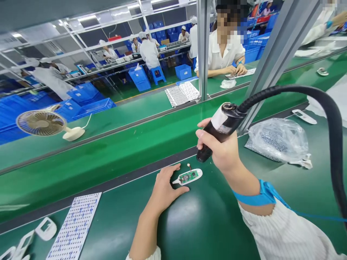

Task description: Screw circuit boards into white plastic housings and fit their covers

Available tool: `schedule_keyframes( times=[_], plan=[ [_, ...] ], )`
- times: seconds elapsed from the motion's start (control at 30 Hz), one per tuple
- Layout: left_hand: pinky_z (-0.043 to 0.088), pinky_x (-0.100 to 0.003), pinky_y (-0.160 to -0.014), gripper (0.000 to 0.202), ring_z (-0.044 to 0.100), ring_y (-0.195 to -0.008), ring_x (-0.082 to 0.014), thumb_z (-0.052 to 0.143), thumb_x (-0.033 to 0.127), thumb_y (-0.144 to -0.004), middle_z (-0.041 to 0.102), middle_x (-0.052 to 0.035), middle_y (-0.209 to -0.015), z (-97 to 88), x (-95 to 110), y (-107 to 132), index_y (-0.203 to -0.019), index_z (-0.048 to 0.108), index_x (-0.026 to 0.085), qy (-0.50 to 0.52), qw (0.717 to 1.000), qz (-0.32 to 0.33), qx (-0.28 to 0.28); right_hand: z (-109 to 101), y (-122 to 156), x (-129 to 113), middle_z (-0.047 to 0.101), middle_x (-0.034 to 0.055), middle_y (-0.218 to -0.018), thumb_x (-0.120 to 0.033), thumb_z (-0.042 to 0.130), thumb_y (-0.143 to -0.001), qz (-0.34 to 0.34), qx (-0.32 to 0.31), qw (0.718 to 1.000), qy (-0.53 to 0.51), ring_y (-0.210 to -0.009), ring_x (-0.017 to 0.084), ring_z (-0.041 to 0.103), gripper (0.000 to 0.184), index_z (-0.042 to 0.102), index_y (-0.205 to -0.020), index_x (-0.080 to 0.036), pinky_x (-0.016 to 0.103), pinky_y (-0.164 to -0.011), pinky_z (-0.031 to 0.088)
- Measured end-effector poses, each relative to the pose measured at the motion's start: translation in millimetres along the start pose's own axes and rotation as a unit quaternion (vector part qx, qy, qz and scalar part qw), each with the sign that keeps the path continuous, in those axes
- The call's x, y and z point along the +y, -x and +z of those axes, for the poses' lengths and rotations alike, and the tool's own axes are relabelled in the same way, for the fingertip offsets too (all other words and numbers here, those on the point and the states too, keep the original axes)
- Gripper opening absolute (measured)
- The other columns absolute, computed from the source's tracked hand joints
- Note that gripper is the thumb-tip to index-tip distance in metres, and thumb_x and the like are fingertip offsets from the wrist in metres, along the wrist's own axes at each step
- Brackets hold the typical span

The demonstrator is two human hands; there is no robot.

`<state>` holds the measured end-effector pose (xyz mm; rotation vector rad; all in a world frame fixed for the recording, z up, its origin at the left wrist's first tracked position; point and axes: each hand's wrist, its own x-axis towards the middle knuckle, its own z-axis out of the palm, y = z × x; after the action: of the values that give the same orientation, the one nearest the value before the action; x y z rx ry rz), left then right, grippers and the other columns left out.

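My right hand (pixel 226 153) is wrapped round a black cylindrical hand tool (pixel 221 126) with a pale label and a thick black hose running off its top. The tool's lower end points down at the bench, above and apart from a slim white plastic shell (pixel 200 174). Inside that shell lies a green circuit board (pixel 189 176), with a small part on a short wire sticking out at the far side. My left hand (pixel 165 186) rests by the shell's narrow tip, thumb and fingers spread on either side; whether they touch it I cannot tell.
A bubble-wrap bag (pixel 279 139) and a white casing (pixel 305 116) lie at right. At lower left are a sheet of printed stickers (pixel 76 227) and white frames (pixel 46 228). Beyond the green belt (pixel 108 144) stand a fan (pixel 42 122), metal posts and a seated co-worker (pixel 223 54).
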<state>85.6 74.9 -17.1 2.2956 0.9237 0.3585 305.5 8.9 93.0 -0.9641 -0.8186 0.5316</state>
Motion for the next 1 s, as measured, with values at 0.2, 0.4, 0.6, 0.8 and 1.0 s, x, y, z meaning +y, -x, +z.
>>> schedule_keyframes(
  times=[0.2, 0.4, 0.6, 0.8, 1.0],
  plan=[
    [0.041, -0.054, -0.110, 0.060, 0.059, -0.124, -0.0292, 0.082, 0.024, -0.080, 0.071, -0.0032, -0.119, 3.9, -1.1, 1.5, -0.134, 0.058, 0.031, -0.004, 1.000, 0.023, 0.013, -11.7, -11.1, 14.9, 0.060, -0.0032, -0.061, -0.034, 0.079, -0.078, 0.018, 0.050, 0.998, 0.028, -0.050, 0.015, 0.057, 0.021, 0.066, -0.085, -0.019, 0.030, -0.051, 0.049],
    [0.050, -0.045, -0.101, 0.048, 0.065, -0.113, -0.0273, 0.075, 0.040, -0.087, 0.073, -0.0041, -0.114, 0.0, -18.2, -8.1, -0.131, 0.061, 0.029, -0.041, 0.993, 0.022, 0.110, -30.7, -26.5, 23.8, 0.058, -0.0027, -0.060, -0.035, 0.079, -0.075, 0.038, 0.095, 0.994, 0.032, -0.048, 0.014, 0.054, 0.023, 0.065, -0.080, -0.018, 0.030, -0.050, 0.046],
    [0.048, -0.045, -0.101, 0.053, 0.064, -0.113, -0.0304, 0.073, 0.041, -0.085, 0.072, -0.0070, -0.119, -36.9, -46.5, -114.7, -0.133, 0.060, 0.023, -0.120, 0.976, -0.077, 0.166, -41.2, -34.1, 27.2, 0.054, -0.0032, -0.057, -0.037, 0.079, -0.078, 0.081, 0.063, 0.995, 0.009, -0.048, 0.014, 0.052, 0.025, 0.063, -0.079, -0.018, 0.030, -0.050, 0.043],
    [0.045, -0.055, -0.103, 0.052, 0.060, -0.122, -0.0394, 0.072, 0.039, -0.085, 0.070, -0.0150, -0.126, -46.1, -38.6, -172.6, -0.130, 0.061, 0.017, -0.142, 0.962, -0.132, 0.192, -44.2, -36.2, 32.7, 0.056, -0.0022, -0.060, -0.039, 0.081, -0.077, 0.078, 0.054, 0.995, -0.022, -0.053, 0.015, 0.052, 0.027, 0.063, -0.078, -0.018, 0.031, -0.054, 0.045],
    [0.049, -0.046, -0.105, 0.024, 0.062, -0.118, -0.0270, 0.060, 0.041, -0.097, 0.071, -0.0088, -0.120, 23.1, 20.8, -70.4, -0.112, 0.067, 0.024, -0.039, 0.971, 0.001, 0.238, -47.2, -35.6, 33.2, 0.056, -0.0024, -0.060, -0.041, 0.081, -0.077, 0.087, 0.053, 0.994, -0.038, -0.050, 0.014, 0.052, 0.029, 0.063, -0.078, -0.018, 0.029, -0.051, 0.043]
  ],
)
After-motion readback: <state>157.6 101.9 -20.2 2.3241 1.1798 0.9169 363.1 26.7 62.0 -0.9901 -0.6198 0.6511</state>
